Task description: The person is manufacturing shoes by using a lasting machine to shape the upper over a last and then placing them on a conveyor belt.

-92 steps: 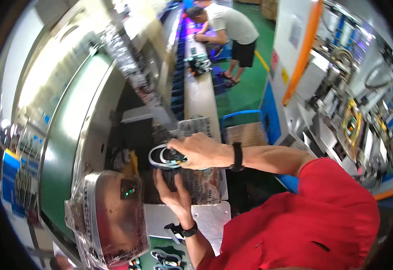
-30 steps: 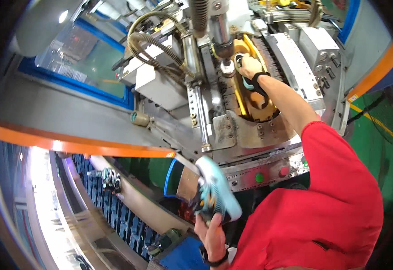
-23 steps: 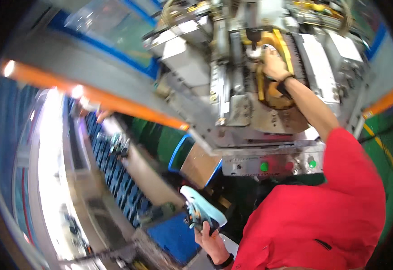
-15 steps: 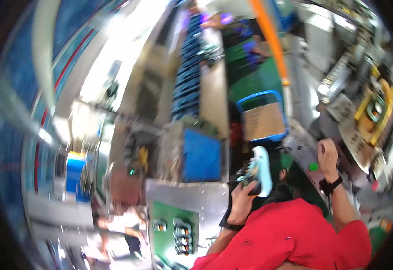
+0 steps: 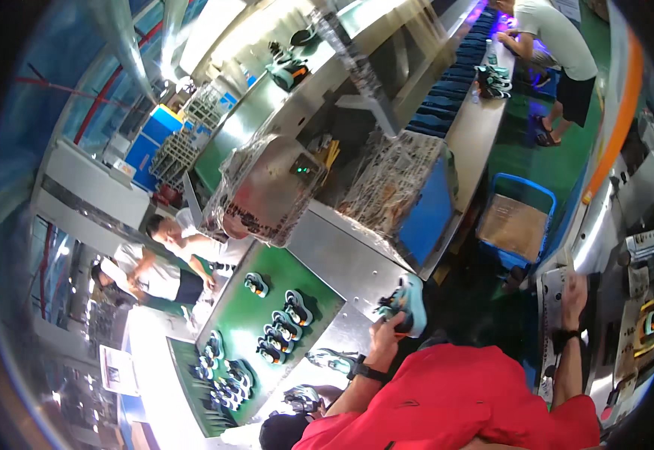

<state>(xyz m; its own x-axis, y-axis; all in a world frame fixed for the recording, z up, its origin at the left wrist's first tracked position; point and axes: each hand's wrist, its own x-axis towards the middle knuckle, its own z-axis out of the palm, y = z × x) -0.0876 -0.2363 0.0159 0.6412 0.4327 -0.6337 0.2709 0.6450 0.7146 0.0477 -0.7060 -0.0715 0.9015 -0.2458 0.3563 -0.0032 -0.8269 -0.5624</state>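
Note:
A sneaker (image 5: pixel 412 306) in pale teal and black is in my left hand (image 5: pixel 385 339), whose fingers wrap round its near end. The shoe stands tilted, sole side to the right, beside the corner of a metal table (image 5: pixel 360 259). My right hand (image 5: pixel 575 298) is over a light panel with holes (image 5: pixel 552 319) at the machine on the right. Its fingers are blurred, and whether it touches the panel is unclear. Several similar shoes (image 5: pixel 286 327) rest on a green conveyor belt (image 5: pixel 306 281) to the left.
A blue-framed chair (image 5: pixel 516 225) with a brown seat stands ahead. A yellow-edged fixture (image 5: pixel 653 321) sits at the far right. A worn machine housing (image 5: pixel 267 187) rises beyond the belt. One person (image 5: pixel 555 45) bends over the far line; two others (image 5: pixel 158 266) are at the left.
The view has swung to the right-hand tilt, bringing more of the belt and other people into sight. My left hand keeps the sneaker, now beside the metal table's corner.

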